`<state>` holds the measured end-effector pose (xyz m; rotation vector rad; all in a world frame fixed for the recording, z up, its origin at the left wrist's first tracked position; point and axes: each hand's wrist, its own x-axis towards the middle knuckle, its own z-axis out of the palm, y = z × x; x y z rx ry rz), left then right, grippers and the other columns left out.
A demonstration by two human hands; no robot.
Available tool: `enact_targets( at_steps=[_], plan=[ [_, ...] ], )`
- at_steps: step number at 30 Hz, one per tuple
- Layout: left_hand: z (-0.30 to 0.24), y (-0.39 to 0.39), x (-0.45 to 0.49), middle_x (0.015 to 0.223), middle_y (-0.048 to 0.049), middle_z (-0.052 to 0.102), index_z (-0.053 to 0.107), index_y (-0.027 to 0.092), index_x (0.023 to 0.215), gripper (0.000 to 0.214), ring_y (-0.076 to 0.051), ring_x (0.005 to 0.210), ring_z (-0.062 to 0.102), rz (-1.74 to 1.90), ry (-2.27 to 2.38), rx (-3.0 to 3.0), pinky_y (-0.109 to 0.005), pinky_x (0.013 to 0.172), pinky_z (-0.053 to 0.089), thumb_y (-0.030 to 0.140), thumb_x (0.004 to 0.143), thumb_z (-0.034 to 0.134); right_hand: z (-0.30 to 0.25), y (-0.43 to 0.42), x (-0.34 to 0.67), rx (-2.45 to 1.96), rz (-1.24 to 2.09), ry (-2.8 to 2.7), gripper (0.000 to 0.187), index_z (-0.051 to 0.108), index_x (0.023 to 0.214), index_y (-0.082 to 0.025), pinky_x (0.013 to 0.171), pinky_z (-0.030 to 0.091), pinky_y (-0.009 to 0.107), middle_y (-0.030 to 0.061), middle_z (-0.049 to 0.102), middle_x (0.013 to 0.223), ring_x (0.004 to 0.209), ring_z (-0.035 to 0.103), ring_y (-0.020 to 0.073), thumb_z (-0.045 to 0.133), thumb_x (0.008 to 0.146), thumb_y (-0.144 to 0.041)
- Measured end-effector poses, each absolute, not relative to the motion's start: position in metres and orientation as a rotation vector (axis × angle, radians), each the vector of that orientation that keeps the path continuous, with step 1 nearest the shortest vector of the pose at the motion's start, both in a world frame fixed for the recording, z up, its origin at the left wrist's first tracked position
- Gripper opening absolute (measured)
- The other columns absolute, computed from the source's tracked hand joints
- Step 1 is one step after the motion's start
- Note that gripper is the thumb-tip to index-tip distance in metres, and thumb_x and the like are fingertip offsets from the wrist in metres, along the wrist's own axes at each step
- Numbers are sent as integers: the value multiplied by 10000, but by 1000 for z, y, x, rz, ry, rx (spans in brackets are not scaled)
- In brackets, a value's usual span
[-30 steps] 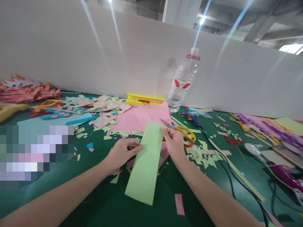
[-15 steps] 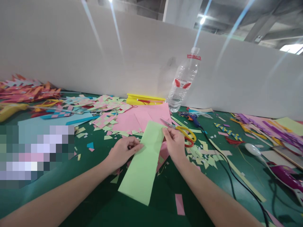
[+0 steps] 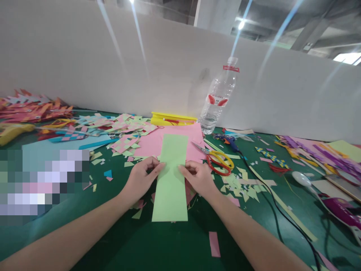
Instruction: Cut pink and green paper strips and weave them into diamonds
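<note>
A long light-green paper strip (image 3: 172,188) is held up in front of me, its length pointing away from me. My left hand (image 3: 143,175) pinches its left edge between thumb and fingers. On the opposite edge, my right hand (image 3: 199,177) grips it the same way, fingertips partly behind the paper. Behind the strip lies a pink paper sheet (image 3: 149,145), partly covered. Scissors (image 3: 218,160) with yellow and red handles rest on the table just beyond my right hand.
Paper scraps (image 3: 126,124) are heaped at the back left. A clear plastic bottle (image 3: 217,98) leans by the white partition (image 3: 113,64). To the right are a blue glue gun (image 3: 231,143) with a black cord (image 3: 270,192) and a purple-handled tool (image 3: 338,210). A yellow-handled tool (image 3: 17,131) lies left.
The green strip has turned from slanted to nearly straight. My right hand has moved from its upper right edge down and left to its middle, uncovering the scissors' handles.
</note>
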<state>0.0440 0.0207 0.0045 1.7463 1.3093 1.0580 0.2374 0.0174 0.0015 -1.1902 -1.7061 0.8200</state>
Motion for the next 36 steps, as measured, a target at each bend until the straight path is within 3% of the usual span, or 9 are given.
enact_targets(
  at_steps=[11,19,36],
  plan=[
    [6,22,44,584,16,566,562,181,672,319,-134,542,539,1070,1347,1725,-236,523,401,469,803,522,0,22,240,-1204,840,-1692,287,589,644,-178,492,386,219,-11,579,562,510,500,112,556,803,-415],
    [6,23,42,783,-43,688,668,180,849,369,-182,690,611,972,1265,1594,-265,594,477,522,769,555,-3,25,243,-1225,838,-1568,313,553,632,-171,477,335,212,-29,494,536,492,426,95,569,793,-439],
    [10,22,45,611,-4,611,638,183,679,334,-139,548,529,930,1324,1699,-234,507,411,479,787,526,-4,25,243,-1250,838,-1543,296,590,662,-170,483,351,221,-20,524,537,493,445,107,580,781,-441]
  ],
)
